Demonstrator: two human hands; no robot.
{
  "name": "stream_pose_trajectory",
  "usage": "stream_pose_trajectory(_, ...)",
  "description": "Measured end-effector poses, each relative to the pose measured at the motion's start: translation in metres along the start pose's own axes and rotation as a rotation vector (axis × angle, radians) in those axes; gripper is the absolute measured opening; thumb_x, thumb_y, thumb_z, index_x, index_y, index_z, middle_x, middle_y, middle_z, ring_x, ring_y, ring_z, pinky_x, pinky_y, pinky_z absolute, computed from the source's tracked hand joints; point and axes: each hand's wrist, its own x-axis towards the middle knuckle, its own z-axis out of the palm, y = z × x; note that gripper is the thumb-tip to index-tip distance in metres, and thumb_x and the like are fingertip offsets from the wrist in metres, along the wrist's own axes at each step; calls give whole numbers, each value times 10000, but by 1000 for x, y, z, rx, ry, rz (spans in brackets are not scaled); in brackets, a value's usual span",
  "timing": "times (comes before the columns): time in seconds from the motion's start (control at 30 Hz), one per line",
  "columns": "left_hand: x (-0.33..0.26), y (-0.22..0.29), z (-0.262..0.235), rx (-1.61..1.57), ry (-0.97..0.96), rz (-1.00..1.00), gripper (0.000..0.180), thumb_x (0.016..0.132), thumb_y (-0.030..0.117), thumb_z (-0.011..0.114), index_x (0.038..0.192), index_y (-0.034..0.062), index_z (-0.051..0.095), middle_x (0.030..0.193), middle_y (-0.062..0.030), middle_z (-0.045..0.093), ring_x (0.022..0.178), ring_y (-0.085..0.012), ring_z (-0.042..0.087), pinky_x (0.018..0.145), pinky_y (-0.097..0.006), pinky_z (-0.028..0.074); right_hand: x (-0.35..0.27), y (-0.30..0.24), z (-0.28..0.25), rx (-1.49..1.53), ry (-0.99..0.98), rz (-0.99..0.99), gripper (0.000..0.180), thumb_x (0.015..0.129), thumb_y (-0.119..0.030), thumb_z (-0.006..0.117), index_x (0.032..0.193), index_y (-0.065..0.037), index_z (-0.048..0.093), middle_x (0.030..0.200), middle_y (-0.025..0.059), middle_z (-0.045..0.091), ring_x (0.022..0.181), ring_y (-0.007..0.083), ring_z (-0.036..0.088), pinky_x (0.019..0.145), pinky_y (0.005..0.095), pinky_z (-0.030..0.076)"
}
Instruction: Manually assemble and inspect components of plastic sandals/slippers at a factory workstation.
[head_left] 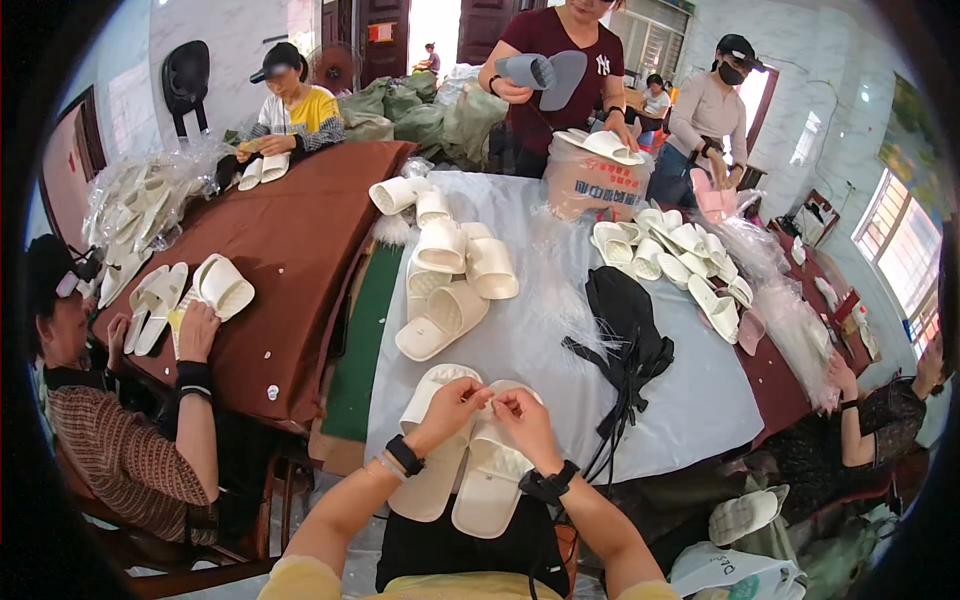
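A pair of cream slippers lies side by side at the near table edge, toes away from me: the left slipper (425,494) and the right slipper (486,502). My left hand (452,410) is over the left one's strap, thumb and fingers pinched together. Close beside it, my right hand (526,424) pinches too, above the right slipper's strap. Whatever is between the fingertips is too small to make out. Just beyond my hands rests a loose cream slipper (443,322), in front of a heap of more cream slippers (440,246).
A black cloth bag with cords (625,335) lies right of centre on the pale sheet (540,375). Clear plastic strands (575,290) and more slippers (690,245) are beyond it. Brown-covered tables (270,270) flank mine. Several co-workers handle slippers; one standing person (575,110) holds grey-blue ones.
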Motion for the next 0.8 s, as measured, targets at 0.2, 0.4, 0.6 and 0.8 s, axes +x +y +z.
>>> stream_pose_trajectory(0.2,1,9,-4,58,-24,-27,190,859,190,587,879,1,579,749,-27,597,697,-84,554,634,-226,451,2,-5,1,-15,35,10,106,814,-78,601,871,0,559,739,57,585,646,106,545,603,235,447)
stream_pose_trajectory(0.4,4,2,-4,20,-28,-39,193,832,189,615,875,2,597,758,-58,598,669,-108,559,615,-237,453,5,-7,1,22,44,30,104,816,-77,597,874,1,558,750,52,584,645,97,540,604,226,441)
stream_pose_trajectory(0.6,0,8,-3,72,9,23,186,834,182,615,876,2,593,758,-52,598,667,-105,556,617,-240,456,4,-7,-1,-43,19,34,104,816,-80,594,874,-1,559,765,46,586,656,96,548,607,227,443)
stream_pose_trajectory(0.8,-1,9,-4,21,-9,-33,179,831,175,618,883,6,590,776,-48,608,678,-105,556,630,-246,462,1,-7,-1,27,6,53,90,817,-61,591,877,-4,555,773,45,587,676,93,565,612,221,447)
